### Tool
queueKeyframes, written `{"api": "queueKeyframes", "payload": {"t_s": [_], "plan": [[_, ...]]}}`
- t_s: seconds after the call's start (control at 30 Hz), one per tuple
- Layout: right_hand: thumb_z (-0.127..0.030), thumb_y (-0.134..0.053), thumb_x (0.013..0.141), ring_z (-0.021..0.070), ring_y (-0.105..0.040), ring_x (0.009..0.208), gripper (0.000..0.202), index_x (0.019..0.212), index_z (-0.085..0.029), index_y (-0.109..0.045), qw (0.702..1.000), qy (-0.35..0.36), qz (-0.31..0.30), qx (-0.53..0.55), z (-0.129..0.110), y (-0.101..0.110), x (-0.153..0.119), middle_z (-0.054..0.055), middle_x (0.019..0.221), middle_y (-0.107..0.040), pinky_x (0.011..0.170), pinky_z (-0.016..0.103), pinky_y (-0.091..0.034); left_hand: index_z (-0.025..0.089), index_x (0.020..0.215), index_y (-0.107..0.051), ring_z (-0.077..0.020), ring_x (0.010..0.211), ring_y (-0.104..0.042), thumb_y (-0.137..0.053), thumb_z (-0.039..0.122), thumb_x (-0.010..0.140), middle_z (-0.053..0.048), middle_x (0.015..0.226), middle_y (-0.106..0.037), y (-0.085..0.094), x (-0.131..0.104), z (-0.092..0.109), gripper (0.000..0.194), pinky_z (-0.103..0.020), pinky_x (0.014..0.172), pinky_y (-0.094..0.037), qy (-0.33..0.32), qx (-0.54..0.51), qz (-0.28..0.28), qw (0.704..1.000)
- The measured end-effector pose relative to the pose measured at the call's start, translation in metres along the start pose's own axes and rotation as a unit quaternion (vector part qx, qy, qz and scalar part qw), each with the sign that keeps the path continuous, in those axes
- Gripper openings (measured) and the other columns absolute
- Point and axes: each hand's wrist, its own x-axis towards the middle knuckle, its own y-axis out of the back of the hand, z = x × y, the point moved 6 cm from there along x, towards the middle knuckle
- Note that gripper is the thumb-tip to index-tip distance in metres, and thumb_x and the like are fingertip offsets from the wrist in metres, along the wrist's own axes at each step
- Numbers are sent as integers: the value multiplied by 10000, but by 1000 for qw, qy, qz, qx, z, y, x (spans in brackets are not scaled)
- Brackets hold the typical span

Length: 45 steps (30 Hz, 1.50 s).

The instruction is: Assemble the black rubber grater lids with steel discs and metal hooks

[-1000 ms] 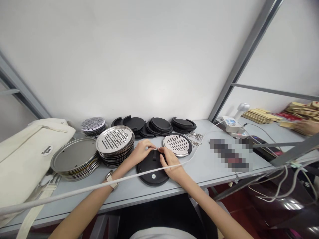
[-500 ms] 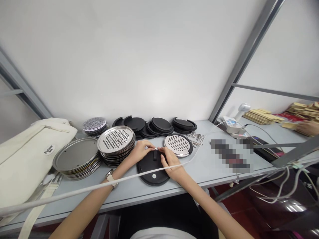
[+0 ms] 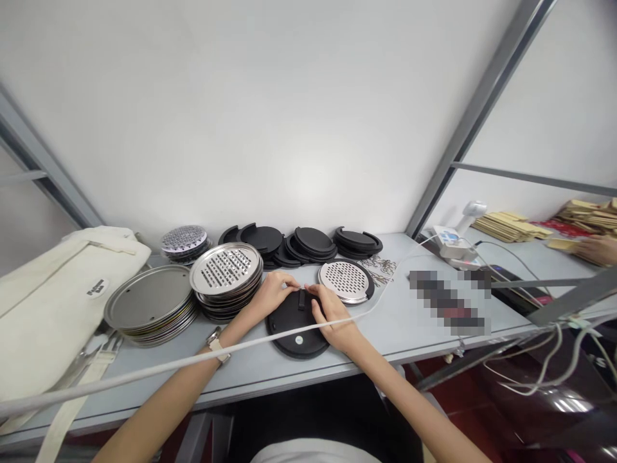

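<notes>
A round black disc (image 3: 294,321) lies flat on the grey table, with a small raised tab and a pale round spot on it. At its far edge my left hand (image 3: 276,292) pinches something tiny that I cannot make out. From the other side my right hand (image 3: 333,316) has its fingertips closed at the same spot, close to the left fingertips. Just behind my right hand sits a perforated metal disc (image 3: 344,281) in a black rim. Small metal pieces (image 3: 380,267) are heaped beyond it.
Stacked grater discs (image 3: 225,269) and flat metal plates (image 3: 149,299) stand left, near a cream bag (image 3: 62,289). Black discs (image 3: 311,242) line the wall. A white cable (image 3: 193,364) crosses in front. At far right, another person's hand (image 3: 598,247) is beside yellowish pieces (image 3: 511,226).
</notes>
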Motion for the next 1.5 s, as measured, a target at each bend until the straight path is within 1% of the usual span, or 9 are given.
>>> {"api": "queueKeyframes", "payload": {"t_s": [0.33, 0.57, 0.97, 1.17, 1.33, 1.5], "plan": [[-182, -358, 917, 216, -536, 1073, 249, 1156, -205, -426, 1000, -4, 2, -5, 2, -2, -1, 101, 1108, -567, 947, 407, -441, 172, 777, -729, -166, 793, -653, -630, 112, 761, -27, 803, -725, -2, 1, -3, 117, -252, 766, -462, 7, -9, -3, 1000], [-182, -367, 913, 216, -536, 1060, 235, 1142, -194, -418, 1000, 7, -1, -10, 1, -2, 0, 106, 1095, -565, 938, 389, -442, 165, 771, -723, -157, 787, -650, -634, 111, 762, -24, 798, -723, -2, 0, -3, 105, -244, 761, -455, -3, -11, 5, 1000], [-196, -364, 911, 225, -558, 976, 192, 1086, -195, -443, 999, 13, 9, -30, 1, 0, 1, 99, 1006, -575, 866, 392, -469, 177, 769, -719, -151, 779, -636, -617, 95, 778, -19, 788, -714, -2, 0, 8, 131, -249, 752, -456, -23, -15, 13, 1000], [-193, -362, 912, 235, -555, 997, 221, 1120, -188, -438, 999, 25, 13, -46, 3, -3, 0, 109, 1019, -576, 876, 402, -467, 174, 771, -720, -153, 787, -642, -618, 94, 778, -24, 795, -717, -2, 0, 5, 129, -255, 762, -461, -14, -23, 17, 999], [-189, -347, 918, 237, -546, 1008, 235, 1137, -177, -429, 998, 40, 10, -53, 2, -3, -1, 117, 1039, -571, 878, 412, -464, 178, 786, -721, -157, 804, -647, -628, 125, 777, -24, 816, -723, -5, 0, 1, 108, -258, 778, -464, -11, -42, 23, 999], [-187, -342, 920, 230, -545, 997, 222, 1119, -188, -440, 999, 15, 2, -37, 2, -2, -1, 106, 1020, -569, 871, 397, -470, 177, 808, -715, -163, 815, -654, -622, 169, 781, -23, 838, -724, -10, -1, -6, 97, -258, 783, -476, 4, -73, 36, 997]]}}
